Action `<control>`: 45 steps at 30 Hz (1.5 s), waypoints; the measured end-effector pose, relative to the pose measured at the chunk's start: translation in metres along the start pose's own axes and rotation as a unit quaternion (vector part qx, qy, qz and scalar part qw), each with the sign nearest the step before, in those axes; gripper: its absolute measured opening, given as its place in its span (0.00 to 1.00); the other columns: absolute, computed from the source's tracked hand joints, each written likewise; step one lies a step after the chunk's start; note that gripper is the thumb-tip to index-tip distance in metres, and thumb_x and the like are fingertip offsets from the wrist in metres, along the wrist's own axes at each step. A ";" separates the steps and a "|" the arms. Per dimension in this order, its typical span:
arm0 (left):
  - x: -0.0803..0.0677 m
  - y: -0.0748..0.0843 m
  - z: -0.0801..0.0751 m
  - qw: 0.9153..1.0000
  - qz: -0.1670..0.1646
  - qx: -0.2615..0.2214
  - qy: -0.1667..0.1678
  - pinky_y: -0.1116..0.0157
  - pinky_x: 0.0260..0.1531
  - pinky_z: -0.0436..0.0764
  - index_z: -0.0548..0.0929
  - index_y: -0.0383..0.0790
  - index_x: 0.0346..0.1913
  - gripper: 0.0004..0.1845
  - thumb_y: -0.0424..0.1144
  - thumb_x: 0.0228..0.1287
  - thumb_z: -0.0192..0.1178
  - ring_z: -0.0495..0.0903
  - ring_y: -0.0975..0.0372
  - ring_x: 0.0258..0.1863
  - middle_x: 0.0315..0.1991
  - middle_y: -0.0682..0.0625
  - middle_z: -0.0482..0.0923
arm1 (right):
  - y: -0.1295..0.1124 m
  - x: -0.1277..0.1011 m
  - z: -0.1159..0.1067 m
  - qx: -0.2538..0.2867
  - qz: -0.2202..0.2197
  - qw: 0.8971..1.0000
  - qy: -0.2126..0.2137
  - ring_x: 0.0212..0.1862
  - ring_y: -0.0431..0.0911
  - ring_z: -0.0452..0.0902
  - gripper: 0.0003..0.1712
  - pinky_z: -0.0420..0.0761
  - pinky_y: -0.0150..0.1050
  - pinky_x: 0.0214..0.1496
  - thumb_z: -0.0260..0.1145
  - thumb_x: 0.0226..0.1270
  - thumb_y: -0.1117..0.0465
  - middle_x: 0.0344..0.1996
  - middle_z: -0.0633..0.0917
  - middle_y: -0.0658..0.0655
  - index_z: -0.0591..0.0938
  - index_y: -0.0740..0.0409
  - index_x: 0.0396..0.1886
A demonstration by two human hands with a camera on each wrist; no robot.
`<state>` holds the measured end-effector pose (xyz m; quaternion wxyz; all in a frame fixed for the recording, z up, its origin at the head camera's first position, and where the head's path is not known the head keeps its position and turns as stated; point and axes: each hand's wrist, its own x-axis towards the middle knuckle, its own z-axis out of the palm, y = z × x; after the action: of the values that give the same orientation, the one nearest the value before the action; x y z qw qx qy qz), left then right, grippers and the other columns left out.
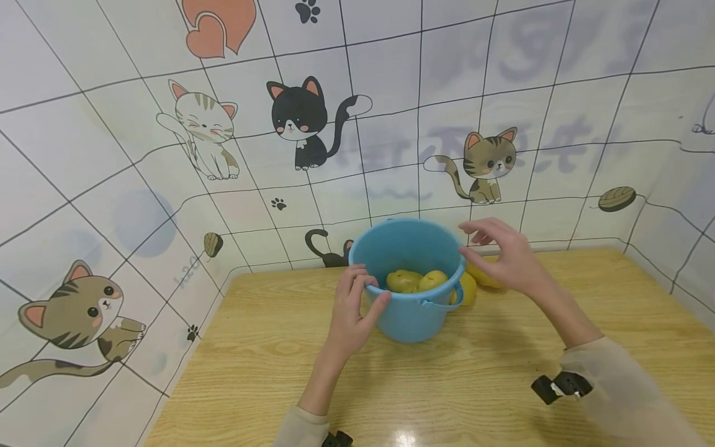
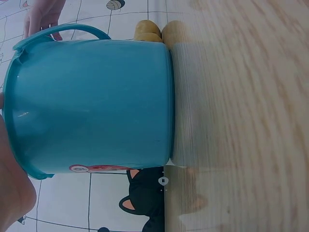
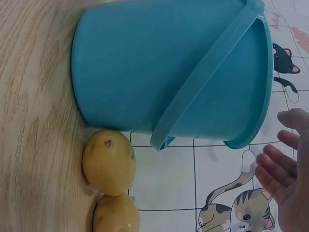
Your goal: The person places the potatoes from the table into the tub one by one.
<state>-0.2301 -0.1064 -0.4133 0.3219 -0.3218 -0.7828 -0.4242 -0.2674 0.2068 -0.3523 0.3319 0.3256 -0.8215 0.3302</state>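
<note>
Tabletop (image 1: 268,347), yellow and wood-grained, lies below all fingers. The round blue plastic bucket (image 1: 413,320) stands between them, long axis upright. The nearer left hand (image 1: 349,304) grips its rim; the right hand (image 1: 505,254), fingers loosely bent, empty, hovers beside the opposite rim. Rounded yellow potatoes (image 1: 432,280) lie inside, beyond the left fingers; outer potatoes (image 3: 109,162) sit below the right.

This looks like a homelike indoor corner, though whether it is a real home or a booth cannot be told; the wall covering (image 1: 385,74) has a tile-like grid of black lines, printed with cartoon cats (image 1: 298,105), hearts (image 1: 205,40), paw prints (image 1: 307,12) and yarn balls (image 1: 617,198); it surrounds a wood-grain table (image 1: 268,347) on three sides; the blue bucket (image 1: 413,320) and potatoes (image 3: 109,162) are ordinary household goods.
</note>
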 end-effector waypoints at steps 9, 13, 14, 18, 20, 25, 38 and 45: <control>0.001 0.000 0.001 1.000 0.006 0.007 0.003 0.47 0.68 0.65 0.76 0.41 0.42 0.10 0.45 0.72 0.60 0.68 0.48 0.65 0.51 0.46 0.72 | 0.017 -0.008 -0.004 -0.014 0.032 0.999 -0.002 0.41 0.50 0.79 0.26 0.77 0.25 0.46 0.74 0.58 0.71 0.48 0.84 0.59 0.81 0.64 0.57; 0.000 -0.001 0.001 1.000 0.002 0.007 0.001 0.47 0.67 0.65 0.76 0.41 0.42 0.10 0.45 0.72 0.60 0.68 0.48 0.65 0.51 0.46 0.72 | 0.025 -0.013 -0.006 -0.022 0.054 0.998 -0.011 0.43 0.52 0.79 0.25 0.77 0.27 0.46 0.73 0.61 0.69 0.48 0.83 0.60 0.79 0.64 0.59; 0.000 -0.001 0.001 1.000 0.001 0.007 0.001 0.47 0.68 0.65 0.76 0.41 0.42 0.10 0.45 0.72 0.60 0.68 0.47 0.65 0.51 0.46 0.72 | 0.027 -0.014 -0.006 -0.025 0.058 0.998 -0.013 0.43 0.52 0.79 0.25 0.77 0.28 0.46 0.73 0.62 0.68 0.48 0.83 0.60 0.79 0.64 0.59; 0.000 -0.001 0.001 1.000 -0.003 0.004 -0.001 0.47 0.68 0.64 0.76 0.40 0.42 0.11 0.45 0.72 0.60 0.68 0.47 0.65 0.52 0.45 0.72 | 0.034 -0.019 -0.007 -0.028 0.076 0.997 -0.020 0.45 0.54 0.79 0.24 0.78 0.35 0.45 0.72 0.63 0.66 0.48 0.83 0.61 0.79 0.64 0.59; 0.000 -0.001 0.001 1.000 -0.001 0.004 -0.001 0.46 0.68 0.64 0.76 0.40 0.42 0.11 0.45 0.72 0.60 0.68 0.46 0.65 0.52 0.45 0.72 | 0.038 -0.021 -0.006 -0.030 0.085 0.996 -0.024 0.45 0.55 0.79 0.24 0.79 0.38 0.45 0.72 0.64 0.65 0.48 0.83 0.61 0.80 0.64 0.59; 0.000 -0.002 0.000 1.000 0.000 0.006 -0.001 0.47 0.68 0.64 0.76 0.41 0.42 0.10 0.45 0.72 0.60 0.68 0.47 0.65 0.51 0.47 0.72 | 0.047 -0.027 -0.006 -0.030 0.108 0.993 -0.039 0.46 0.57 0.79 0.24 0.79 0.43 0.45 0.72 0.64 0.64 0.49 0.82 0.64 0.79 0.64 0.60; 0.000 0.000 0.000 1.000 0.001 0.002 0.001 0.47 0.68 0.64 0.76 0.41 0.42 0.09 0.44 0.71 0.61 0.68 0.45 0.64 0.50 0.47 0.71 | 0.077 -0.046 -0.003 -0.021 0.189 0.977 -0.097 0.52 0.68 0.76 0.27 0.76 0.65 0.52 0.67 0.71 0.57 0.57 0.77 0.74 0.74 0.70 0.62; 0.000 0.001 0.000 1.000 0.001 0.003 0.002 0.48 0.68 0.64 0.76 0.41 0.41 0.10 0.44 0.71 0.60 0.68 0.46 0.65 0.50 0.47 0.71 | 0.087 -0.054 -0.001 -0.029 0.242 0.959 -0.141 0.56 0.70 0.73 0.33 0.75 0.69 0.52 0.66 0.73 0.51 0.62 0.74 0.75 0.71 0.69 0.67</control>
<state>-0.2298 -0.1058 -0.4127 0.3252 -0.3205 -0.7830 -0.4223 -0.3018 0.2742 -0.4216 0.1317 0.1503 -0.9236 0.3271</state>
